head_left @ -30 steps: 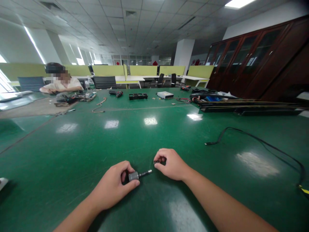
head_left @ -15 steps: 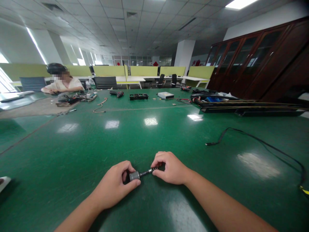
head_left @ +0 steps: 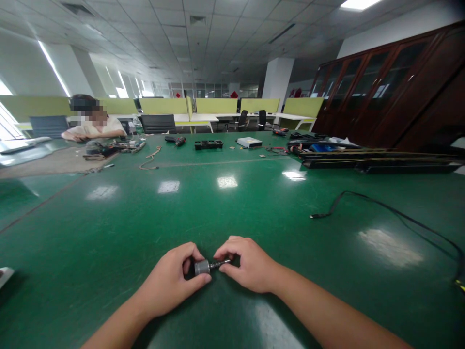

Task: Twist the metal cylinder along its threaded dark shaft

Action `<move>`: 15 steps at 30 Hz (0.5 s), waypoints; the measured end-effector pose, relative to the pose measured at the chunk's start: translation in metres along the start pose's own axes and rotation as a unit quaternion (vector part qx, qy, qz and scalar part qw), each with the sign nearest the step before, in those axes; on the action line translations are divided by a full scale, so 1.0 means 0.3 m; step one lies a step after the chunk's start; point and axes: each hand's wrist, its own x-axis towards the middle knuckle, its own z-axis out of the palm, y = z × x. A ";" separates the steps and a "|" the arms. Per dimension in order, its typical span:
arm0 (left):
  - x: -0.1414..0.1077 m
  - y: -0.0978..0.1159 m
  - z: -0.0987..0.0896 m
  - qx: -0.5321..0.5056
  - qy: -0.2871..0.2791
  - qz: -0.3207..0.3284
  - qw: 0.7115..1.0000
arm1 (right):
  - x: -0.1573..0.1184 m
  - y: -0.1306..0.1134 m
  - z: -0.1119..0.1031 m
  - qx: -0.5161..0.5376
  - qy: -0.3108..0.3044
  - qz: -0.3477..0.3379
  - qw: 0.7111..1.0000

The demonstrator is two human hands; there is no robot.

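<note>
Head view: at the far left edge, a white item (head_left: 5,277) is cut off by the frame. Further back, a co-worker (head_left: 96,127) is seated behind the worktop (head_left: 218,211), forearms rested near a pile of mixed parts (head_left: 115,145). Next, a thin cord (head_left: 151,157) is laid loosely, with a dark power drill (head_left: 175,140) just beyond. Up front, a grey cylinder (head_left: 201,267) is held by the left hand (head_left: 170,276), thumb and fingers curled partway closed around it. Rightward from the cylinder, a thin shaft (head_left: 226,261) is pointed at the other hand; a dark spring (head_left: 215,265) is seen around it, near the cylinder. The spring is pinched by the right hand (head_left: 252,267), thumb and fingertips nearly together; exact contact is partly hidden. Behind, a black slotted part (head_left: 208,145), then a white box (head_left: 249,142) are placed. At right, long black rails (head_left: 366,160) are stacked, and a black cable (head_left: 394,211) is stretched nearer.
</note>
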 end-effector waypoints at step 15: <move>0.002 0.007 -0.004 0.010 -0.006 -0.001 1.000 | 0.005 -0.002 -0.004 -0.029 -0.019 -0.028 0.999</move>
